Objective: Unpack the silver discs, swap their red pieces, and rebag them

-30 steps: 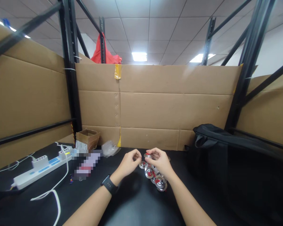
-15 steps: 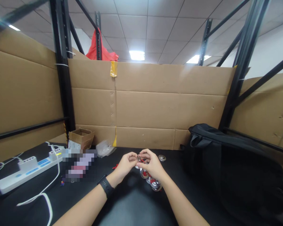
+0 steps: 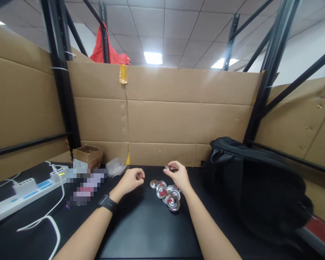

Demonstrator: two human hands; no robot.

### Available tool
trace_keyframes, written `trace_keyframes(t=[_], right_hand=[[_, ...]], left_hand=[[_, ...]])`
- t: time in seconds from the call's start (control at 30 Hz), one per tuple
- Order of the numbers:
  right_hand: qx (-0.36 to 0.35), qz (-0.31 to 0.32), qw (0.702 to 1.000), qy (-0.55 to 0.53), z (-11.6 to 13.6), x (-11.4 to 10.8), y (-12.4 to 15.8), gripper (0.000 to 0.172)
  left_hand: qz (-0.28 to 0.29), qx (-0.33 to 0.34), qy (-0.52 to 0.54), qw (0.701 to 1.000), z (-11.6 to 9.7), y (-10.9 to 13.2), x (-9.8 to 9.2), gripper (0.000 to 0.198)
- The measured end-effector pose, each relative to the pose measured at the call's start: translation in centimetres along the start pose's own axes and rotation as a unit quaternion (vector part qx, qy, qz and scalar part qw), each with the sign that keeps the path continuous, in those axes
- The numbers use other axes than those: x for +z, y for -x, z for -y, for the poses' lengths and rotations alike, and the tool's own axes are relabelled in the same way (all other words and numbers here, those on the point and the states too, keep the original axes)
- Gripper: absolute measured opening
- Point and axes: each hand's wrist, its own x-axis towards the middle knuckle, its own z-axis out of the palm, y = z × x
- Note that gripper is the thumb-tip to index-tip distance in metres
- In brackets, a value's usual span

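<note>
A disc [image 3: 169,168] is pinched in the right hand's [image 3: 179,176] grip, just beyond the pile [image 3: 168,193] on the bench [image 3: 151,231]. The left hand [image 3: 130,180] is curled shut. Discs are judged light, stiff and slippery, best taken by the rim.

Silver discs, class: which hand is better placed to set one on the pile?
Probably the right hand: it pinches a disc just behind the pile. The left hand sits apart, curled around a red piece.

A pixelated patch [image 3: 85,186] blurs part of the desk [image 3: 146,231]. The left edge cuts the power strip [image 3: 18,191]. The left grip [image 3: 131,179] curls over a red bit [image 3: 142,177]; the right grip [image 3: 176,173] half hides a disc [image 3: 168,167].
</note>
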Motion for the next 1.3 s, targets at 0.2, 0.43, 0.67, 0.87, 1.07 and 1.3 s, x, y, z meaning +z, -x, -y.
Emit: trace_keyframes(t=[0.2, 0.43, 0.67, 0.87, 1.07, 1.3], right_hand=[[0.021, 0.011, 0.968, 0.250, -5.0, -4.8, -1.1, 0.021], [0.099, 0.053, 0.932, 0.345, -7.9, -5.6, -1.0, 0.024], [0.126, 0.082, 0.913, 0.378, -8.0, -5.6, -1.1, 0.031], [0.130, 0.118, 0.889, 0.424, -7.7, -4.8, -0.8, 0.039], [0.088, 0.072, 0.907, 0.404, -6.6, -3.8, -1.1, 0.037], [-0.078, 0.159, 0.972, 0.153, -0.5, 0.3, 0.7, 0.030]], left_hand=[[0.103, -0.032, -0.054, 0.993, 3.4, 0.4, -2.3, 0.023], [0.167, -0.006, -0.065, 0.984, 4.0, 0.8, -3.1, 0.028], [0.041, 0.106, -0.135, 0.984, 0.8, 0.3, 1.3, 0.039], [0.075, 0.120, -0.207, 0.968, -1.1, -0.1, 4.3, 0.022], [0.053, 0.095, -0.245, 0.963, -1.0, -0.6, 3.6, 0.011], [-0.024, 0.082, -0.184, 0.979, -1.6, -0.1, 2.0, 0.017]])
